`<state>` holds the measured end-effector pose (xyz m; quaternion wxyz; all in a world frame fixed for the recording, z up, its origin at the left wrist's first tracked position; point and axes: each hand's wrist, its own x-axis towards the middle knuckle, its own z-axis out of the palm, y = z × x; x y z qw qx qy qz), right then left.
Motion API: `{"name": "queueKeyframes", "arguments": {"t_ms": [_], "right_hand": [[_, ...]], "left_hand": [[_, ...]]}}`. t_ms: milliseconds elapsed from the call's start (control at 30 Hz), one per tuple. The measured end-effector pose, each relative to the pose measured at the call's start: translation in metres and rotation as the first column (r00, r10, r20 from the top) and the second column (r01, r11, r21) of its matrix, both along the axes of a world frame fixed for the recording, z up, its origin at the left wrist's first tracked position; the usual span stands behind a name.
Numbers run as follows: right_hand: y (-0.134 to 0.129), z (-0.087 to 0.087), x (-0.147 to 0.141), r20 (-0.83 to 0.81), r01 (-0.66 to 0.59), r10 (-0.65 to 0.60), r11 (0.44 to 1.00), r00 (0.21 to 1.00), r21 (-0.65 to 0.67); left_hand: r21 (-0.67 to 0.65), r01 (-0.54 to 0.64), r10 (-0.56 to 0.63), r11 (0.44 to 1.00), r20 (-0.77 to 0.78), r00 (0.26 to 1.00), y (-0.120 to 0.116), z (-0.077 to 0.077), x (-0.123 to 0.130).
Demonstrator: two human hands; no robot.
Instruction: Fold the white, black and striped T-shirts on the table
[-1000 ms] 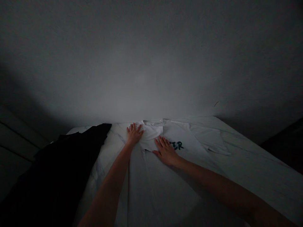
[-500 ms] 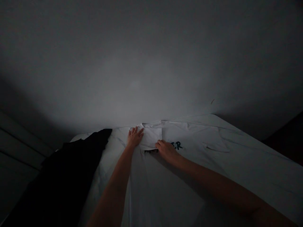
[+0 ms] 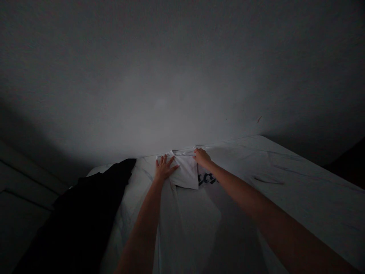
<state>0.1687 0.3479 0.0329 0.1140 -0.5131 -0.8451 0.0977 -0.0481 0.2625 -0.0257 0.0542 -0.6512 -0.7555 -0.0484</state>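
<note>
OK, left to right. At far left: shaded panels (image 3: pixel 23 186) with dark slanting lines. Next: black cloth (image 3: pixel 76 224), laid along the left side of the pale, grey-veined surface (image 3: pixel 308 198), tapering toward the wall (image 3: pixel 171 76), well apart from both hands. Then left hand (image 3: pixel 165 167): wide, palm down, with fingers splayed flat on the white T-shirt (image 3: pixel 188 228), at the left side of a folded-over flap (image 3: pixel 185 175). T-shirt location: mid-surface, collar end at the wall, running down out of view at the bottom, with a bare strip between it and the black cloth. Flap: over the chest area, up against dark lettering (image 3: pixel 207 179); can't read it, too blurred and partly covered. Then right hand (image 3: pixel 202 156): narrow, with fingers curled in, touching the T-shirt at the flap's upper right corner, beside the collar; can't tell if pinching fabric. Farther right: thin dark line (image 3: pixel 268 181) in the white area, and above, a small brownish mark (image 3: pixel 259 119) on the wall. At far right: deep shadow.
</note>
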Motion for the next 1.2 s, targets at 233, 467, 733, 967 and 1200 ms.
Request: {"name": "queueKeyframes", "arguments": {"t_ms": [233, 467, 733, 967, 1200], "right_hand": [[0.029, -0.014, 0.003, 0.024, 0.025, -0.023, 0.996, 0.999, -0.083], [-0.022, -0.010, -0.043, 0.020, -0.012, 0.011, 0.998, 1.000, 0.068], [-0.076, -0.047, -0.025, 0.099, -0.263, 0.261, 0.965, 0.960, 0.005], [-0.132, -0.043, 0.019, 0.139, -0.286, 0.288, 0.958, 0.948, -0.031], [-0.228, -0.045, 0.049, 0.024, -0.731, 0.730, 0.682, 0.683, 0.026]], "left_hand": [[-0.062, -0.009, 0.010, 0.998, 0.014, 1.000, 0.002, -0.002, -0.001], [-0.016, -0.008, 0.008, 1.000, -0.013, 1.000, 0.003, -0.005, -0.001], [0.080, -0.037, 0.033, 0.996, 0.055, 0.998, -0.001, 0.007, 0.005], [-0.018, 0.041, -0.039, 0.999, 0.074, 0.996, -0.053, 0.011, 0.029], [-0.131, 0.233, -0.203, 0.964, 0.213, 0.956, -0.205, 0.013, 0.053]]}}
